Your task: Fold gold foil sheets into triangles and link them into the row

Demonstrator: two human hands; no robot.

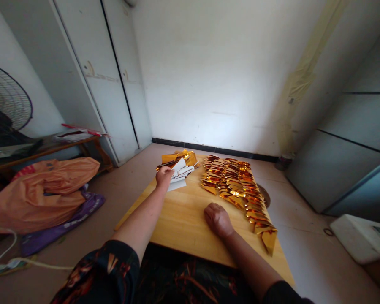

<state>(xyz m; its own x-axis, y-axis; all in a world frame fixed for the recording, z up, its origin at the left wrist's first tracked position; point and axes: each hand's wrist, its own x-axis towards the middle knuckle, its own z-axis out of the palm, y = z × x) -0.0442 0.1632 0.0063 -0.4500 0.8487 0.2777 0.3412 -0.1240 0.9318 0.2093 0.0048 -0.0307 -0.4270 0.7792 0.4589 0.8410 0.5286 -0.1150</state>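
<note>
My left hand (164, 175) reaches to the far left of the wooden board (183, 219) and is closed on a sheet from the pile of gold and white paper sheets (181, 165). My right hand (218, 219) rests on the board as a loose fist, with nothing visible in it. Just right of that hand, several folded gold paper pieces (237, 185) lie in overlapping rows that run from the far edge toward the near right corner.
An orange bag (41, 192) over a purple one lies on the floor at left, beside a low wooden bench (50, 150) and a fan (6, 101). White wardrobe doors stand behind. Grey cabinets and a white box (361, 238) are at right.
</note>
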